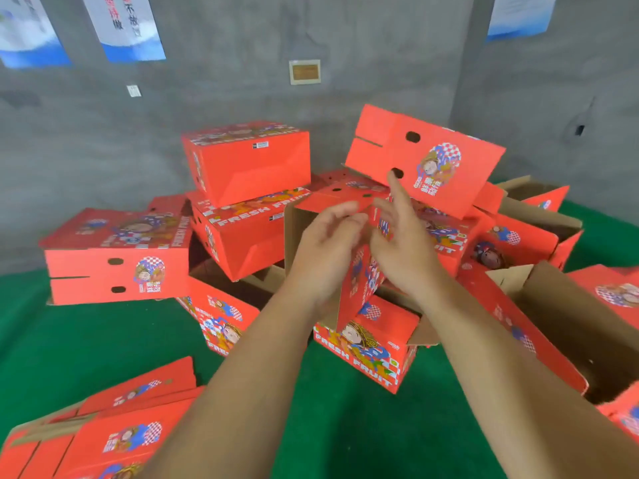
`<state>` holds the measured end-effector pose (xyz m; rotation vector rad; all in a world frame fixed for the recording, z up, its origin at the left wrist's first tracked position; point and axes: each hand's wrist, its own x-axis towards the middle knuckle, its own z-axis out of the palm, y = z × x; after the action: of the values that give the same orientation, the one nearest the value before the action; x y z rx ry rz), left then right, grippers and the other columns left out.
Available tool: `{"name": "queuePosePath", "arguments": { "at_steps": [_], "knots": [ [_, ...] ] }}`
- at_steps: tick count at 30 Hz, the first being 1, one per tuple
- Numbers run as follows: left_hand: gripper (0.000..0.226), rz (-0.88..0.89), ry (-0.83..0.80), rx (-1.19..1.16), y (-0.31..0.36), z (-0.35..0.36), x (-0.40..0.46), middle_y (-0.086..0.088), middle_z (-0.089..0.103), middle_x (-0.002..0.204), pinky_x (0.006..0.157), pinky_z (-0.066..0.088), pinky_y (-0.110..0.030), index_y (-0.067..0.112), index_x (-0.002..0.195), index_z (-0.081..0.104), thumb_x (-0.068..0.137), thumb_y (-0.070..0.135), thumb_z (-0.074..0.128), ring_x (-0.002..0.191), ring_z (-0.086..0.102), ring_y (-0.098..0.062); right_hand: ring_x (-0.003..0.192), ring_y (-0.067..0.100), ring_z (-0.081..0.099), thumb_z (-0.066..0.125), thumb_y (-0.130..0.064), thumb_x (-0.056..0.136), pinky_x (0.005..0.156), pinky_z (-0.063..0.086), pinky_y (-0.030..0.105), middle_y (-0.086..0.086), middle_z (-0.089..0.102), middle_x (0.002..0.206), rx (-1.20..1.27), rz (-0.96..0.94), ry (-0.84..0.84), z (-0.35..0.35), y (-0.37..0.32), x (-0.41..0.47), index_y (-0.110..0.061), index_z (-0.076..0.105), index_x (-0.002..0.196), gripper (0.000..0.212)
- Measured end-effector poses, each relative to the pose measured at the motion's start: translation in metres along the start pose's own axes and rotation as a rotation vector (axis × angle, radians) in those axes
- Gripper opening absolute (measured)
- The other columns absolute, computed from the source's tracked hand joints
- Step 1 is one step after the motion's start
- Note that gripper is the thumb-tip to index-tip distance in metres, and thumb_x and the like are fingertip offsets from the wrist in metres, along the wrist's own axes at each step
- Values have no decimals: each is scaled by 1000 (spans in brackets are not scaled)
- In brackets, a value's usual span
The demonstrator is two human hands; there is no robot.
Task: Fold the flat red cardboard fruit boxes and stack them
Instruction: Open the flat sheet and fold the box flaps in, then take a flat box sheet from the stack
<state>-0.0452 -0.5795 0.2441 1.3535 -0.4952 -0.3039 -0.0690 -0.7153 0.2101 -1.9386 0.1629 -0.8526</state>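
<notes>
Both my arms reach forward over a heap of red cardboard fruit boxes on green matting. My left hand (323, 252) is blurred, its fingers relaxed and holding nothing. My right hand (403, 245) is spread, its index finger pointing up toward a tilted folded box (428, 157) on top of the heap; I cannot tell whether they touch. Below my hands lies a box marked FRESH FRUIT (363, 347) with an upright red flap (359, 281) between my wrists. Flat unfolded boxes (114, 426) lie at the bottom left.
Two folded boxes (245, 164) are stacked at the back centre, another (114, 261) to the left. Open boxes with brown insides (567, 326) crowd the right. A grey wall (345, 46) with posters stands behind. Green matting (345, 426) shows in front.
</notes>
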Motion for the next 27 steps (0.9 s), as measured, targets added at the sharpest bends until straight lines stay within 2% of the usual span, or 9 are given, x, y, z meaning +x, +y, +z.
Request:
{"name": "queuePosePath", "arguments": {
  "at_steps": [4, 6, 8, 9, 11, 13, 18, 22, 27],
  "knots": [
    [17, -52, 81, -22, -25, -2, -8, 1, 78, 107, 98, 53, -36, 21, 113, 71, 105, 17, 56, 98, 71, -12, 114, 5, 60, 54, -19, 91, 115, 38, 57, -8, 55, 143, 79, 46, -120, 25, 9, -24, -40, 36, 153, 68],
    [19, -68, 123, -21, -39, -11, -14, 2, 79, 105, 93, 55, -34, 23, 112, 72, 106, 18, 54, 97, 73, -9, 110, 1, 60, 54, -16, 89, 111, 43, 37, -13, 54, 136, 69, 30, -169, 38, 12, -34, -36, 42, 150, 64],
    [20, -97, 175, -30, -54, -24, -21, 1, 79, 107, 93, 55, -36, 22, 116, 71, 106, 18, 54, 102, 73, -11, 125, -7, 49, 54, -6, 89, 106, 35, 12, -4, 46, 146, 23, -28, -182, 51, 14, -44, -26, 44, 151, 67],
    [21, -119, 201, -45, -61, -32, -25, -3, 78, 111, 99, 55, -40, 19, 120, 70, 106, 18, 54, 109, 73, -16, 132, -10, 41, 54, -4, 88, 108, 31, 10, -1, 38, 153, -8, -56, -181, 59, 14, -50, -25, 44, 152, 68],
    [24, -139, 249, -81, -74, -48, -35, -8, 76, 117, 104, 52, -42, 14, 124, 68, 106, 18, 53, 115, 71, -21, 134, -6, 40, 54, -8, 86, 111, 39, 24, -2, 28, 154, -39, -68, -161, 78, 14, -69, -28, 47, 149, 66],
    [23, -134, 281, -87, -86, -65, -46, -7, 77, 111, 91, 54, -34, 11, 121, 69, 107, 17, 51, 104, 72, -17, 129, 12, 45, 55, -15, 82, 106, 46, 37, -2, 33, 138, -80, -61, -134, 102, 14, -94, -29, 52, 145, 65],
    [24, -187, 375, -43, -116, -120, -91, -5, 78, 100, 80, 53, -33, 24, 97, 73, 104, 15, 51, 92, 73, -18, 129, 27, 43, 72, -16, 85, 106, 40, 34, 5, 40, 135, -159, 72, -311, 170, 19, -149, -23, 52, 143, 63],
    [23, -272, 451, -96, -137, -182, -132, -7, 79, 103, 76, 55, -30, 21, 104, 73, 105, 13, 51, 94, 75, -19, 124, 19, 43, 77, -8, 83, 96, 32, 18, 2, 40, 137, -183, 141, -468, 227, 15, -190, -25, 50, 141, 66],
    [18, -356, 525, -122, -171, -261, -175, -2, 79, 104, 79, 56, -28, 20, 108, 73, 105, 15, 56, 95, 75, -20, 125, 19, 45, 70, -5, 85, 104, 42, 29, -4, 38, 129, -128, 217, -566, 299, 15, -244, -27, 43, 150, 74]
  ]
}}
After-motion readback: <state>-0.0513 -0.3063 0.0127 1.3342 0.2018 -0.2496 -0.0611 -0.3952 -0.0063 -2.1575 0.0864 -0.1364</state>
